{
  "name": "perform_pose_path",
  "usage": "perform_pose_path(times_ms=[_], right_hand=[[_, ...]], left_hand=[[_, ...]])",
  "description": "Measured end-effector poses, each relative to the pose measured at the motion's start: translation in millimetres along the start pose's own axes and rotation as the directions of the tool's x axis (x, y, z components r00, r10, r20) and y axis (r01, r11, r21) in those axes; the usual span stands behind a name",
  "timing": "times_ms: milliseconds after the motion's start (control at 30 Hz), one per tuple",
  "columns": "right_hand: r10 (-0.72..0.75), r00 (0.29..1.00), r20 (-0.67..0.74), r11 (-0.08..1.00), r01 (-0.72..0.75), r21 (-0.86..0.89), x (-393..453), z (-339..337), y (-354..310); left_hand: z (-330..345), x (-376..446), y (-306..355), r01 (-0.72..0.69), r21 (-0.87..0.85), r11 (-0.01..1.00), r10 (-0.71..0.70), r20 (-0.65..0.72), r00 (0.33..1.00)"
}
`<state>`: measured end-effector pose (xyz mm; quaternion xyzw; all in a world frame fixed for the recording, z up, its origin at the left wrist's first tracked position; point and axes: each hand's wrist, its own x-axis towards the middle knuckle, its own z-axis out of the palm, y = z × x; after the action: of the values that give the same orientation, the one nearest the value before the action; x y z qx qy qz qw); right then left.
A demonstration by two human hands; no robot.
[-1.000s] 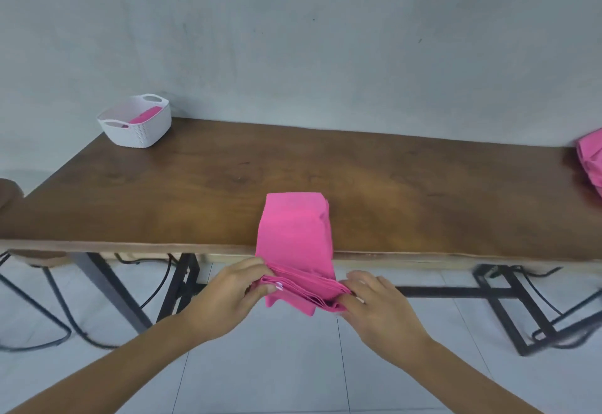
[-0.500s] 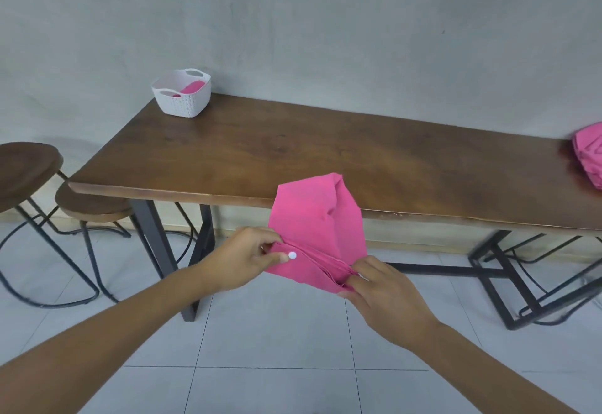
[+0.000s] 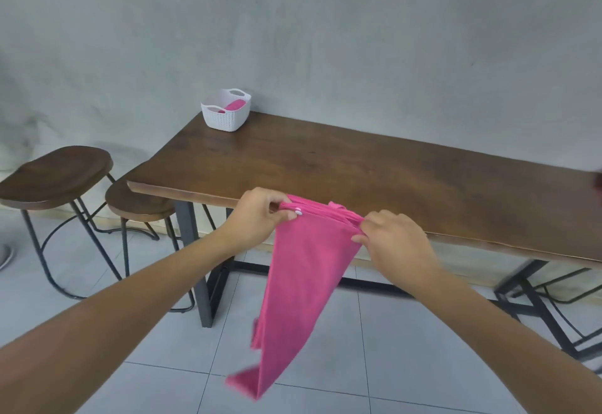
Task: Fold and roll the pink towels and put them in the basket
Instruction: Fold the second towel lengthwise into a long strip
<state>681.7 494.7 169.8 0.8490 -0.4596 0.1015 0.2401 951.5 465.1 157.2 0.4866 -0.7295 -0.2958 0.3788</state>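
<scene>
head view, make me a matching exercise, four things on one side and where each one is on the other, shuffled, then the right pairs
Things:
1. pink towel
2. basket
3. rolled towel
4. stools

Places:
A. far corner of the table
B. inside the basket
C. hanging from the left hand and right hand
D. on the floor by the table's end

Pairs: 1-C, 2-A, 3-B, 4-D

- We see the pink towel (image 3: 303, 283) as soft matt cloth with a fine nap, hanging limp in folds.
- We read the basket (image 3: 225, 118) as white plastic moulded in a woven pattern, with a dull sheen.
- The table (image 3: 358, 172) looks to us like dark stained wood, smooth and faintly glossy, on matt black metal legs.
- The stools (image 3: 55, 174) show the same dark wood seats on thin black metal frames.
- We take the floor (image 3: 391, 348) for smooth, pale tiles, and the wall (image 3: 325, 39) for matt grey plaster.
</scene>
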Motion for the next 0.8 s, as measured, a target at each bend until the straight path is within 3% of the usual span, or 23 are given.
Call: perform_pose_path(times_ms=[167, 367, 433, 533, 633, 700, 800], right_hand=[[0.017, 0.999, 0.029, 0.999, -0.016, -0.029, 6.8, -11.3, -4.8], [0.164, 0.980, 0.116, 0.959, -0.186, 0.213, 12.7, -26.1, -1.9], [0.136, 0.981, 0.136, 0.946, -0.170, 0.278, 15.2, -32.0, 3.8], [0.042, 0.970, 0.240, 0.976, -0.091, 0.199, 16.9, -34.4, 8.6], [0.002, 0.991, 0.133, 0.990, -0.021, 0.139, 15.7, -35.1, 15.6], [0.045, 0.998, 0.051, 0.982, -0.054, 0.181, 14.4, -40.2, 14.1], [-0.063, 0.980, 0.191, 0.932, -0.010, 0.363, 14.7, -51.7, -8.6]], left_hand=[[-12.1, 2.7, 19.5, -0.033, -0.025, 0.999, 0.033, -0.016, 0.999], [-27.1, -4.7, 30.6, -0.063, -0.075, 0.995, 0.062, -0.007, 0.998], [-28.9, -8.3, 31.3, -0.080, -0.067, 0.995, 0.080, -0.001, 0.997], [-27.5, -15.1, 25.1, -0.079, -0.076, 0.994, 0.082, 0.045, 0.996], [-26.3, -22.6, 21.8, -0.077, -0.083, 0.994, 0.081, 0.049, 0.996], [-28.2, -22.5, 21.5, -0.098, -0.067, 0.993, 0.100, 0.028, 0.995], [-30.7, -14.6, 13.6, -0.093, -0.009, 0.996, 0.092, -0.068, 0.993]])
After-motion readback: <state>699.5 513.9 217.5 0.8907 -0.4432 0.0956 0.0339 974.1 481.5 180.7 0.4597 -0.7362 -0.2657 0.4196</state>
